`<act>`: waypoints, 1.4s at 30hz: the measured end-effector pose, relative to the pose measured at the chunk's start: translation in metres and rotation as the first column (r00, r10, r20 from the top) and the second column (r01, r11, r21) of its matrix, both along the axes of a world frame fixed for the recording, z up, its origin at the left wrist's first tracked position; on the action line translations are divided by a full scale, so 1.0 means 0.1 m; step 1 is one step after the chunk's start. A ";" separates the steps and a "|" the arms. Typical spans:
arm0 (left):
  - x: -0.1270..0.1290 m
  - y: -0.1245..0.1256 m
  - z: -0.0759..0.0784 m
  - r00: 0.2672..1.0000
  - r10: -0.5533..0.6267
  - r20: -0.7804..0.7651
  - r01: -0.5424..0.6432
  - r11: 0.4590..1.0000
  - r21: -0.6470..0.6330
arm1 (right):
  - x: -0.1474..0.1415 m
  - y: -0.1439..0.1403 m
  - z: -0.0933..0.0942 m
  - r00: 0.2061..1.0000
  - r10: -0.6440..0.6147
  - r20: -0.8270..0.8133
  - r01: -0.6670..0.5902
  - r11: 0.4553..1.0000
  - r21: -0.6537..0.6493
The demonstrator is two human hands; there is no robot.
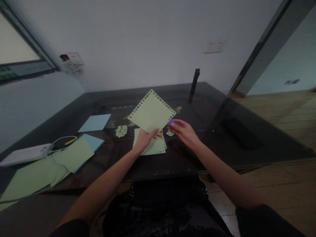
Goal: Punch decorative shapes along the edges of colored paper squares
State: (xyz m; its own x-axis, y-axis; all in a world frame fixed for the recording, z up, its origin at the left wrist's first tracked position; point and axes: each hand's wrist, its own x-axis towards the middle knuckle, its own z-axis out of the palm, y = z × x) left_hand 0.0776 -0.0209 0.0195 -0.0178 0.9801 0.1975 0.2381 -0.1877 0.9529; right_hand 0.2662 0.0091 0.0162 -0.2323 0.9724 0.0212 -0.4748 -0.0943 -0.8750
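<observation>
Two bare forearms reach forward over the dark worktop (pixel 187 158). Left hand (pixel 144 138) is pinched shut on the near corner of a pale green sheet (pixel 151 112), lifted clear of the worktop and standing on that corner like a diamond, heart-shaped holes along its far edges. Right hand (pixel 184 131) sits just to the right of that corner, fingers curled closed around a small purple punch (pixel 171 123) that points toward the sheet's lower right edge, almost touching it. Beneath lies a second green sheet (pixel 154 148), flat. Paper flower cut-outs (pixel 121 130) rest nearby on the left. Farther left are blue paper (pixel 95 122), more green sheets (pixel 74 154) and a white power strip (pixel 24 154). A dark post (pixel 194 85) stands beyond.
</observation>
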 end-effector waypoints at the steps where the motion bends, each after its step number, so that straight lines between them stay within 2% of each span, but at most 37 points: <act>1: 0.00 0.00 0.00 1.000 -0.005 0.000 0.005 1.000 0.000 | 0.00 0.00 0.00 1.000 -0.001 0.002 0.001 1.000 -0.001; 18: 0.00 0.00 -0.01 0.999 -0.032 0.012 0.032 0.999 -0.004 | 0.00 0.01 -0.02 1.000 0.001 0.003 -0.001 1.000 -0.001; 29: 0.01 -0.03 0.03 0.999 -0.030 -0.034 0.030 1.000 -0.009 | 0.01 0.00 0.00 1.000 0.007 0.009 -0.007 1.000 0.004; 36: 0.00 -0.02 0.01 0.999 -0.019 -0.034 0.020 0.999 0.028 | 0.00 -0.01 0.02 1.000 0.002 0.012 -0.001 1.000 -0.002; 42: -0.01 -0.01 -0.01 0.998 -0.044 -0.035 0.043 0.999 -0.003 | 0.01 -0.01 0.01 0.999 0.006 0.034 -0.007 1.000 0.012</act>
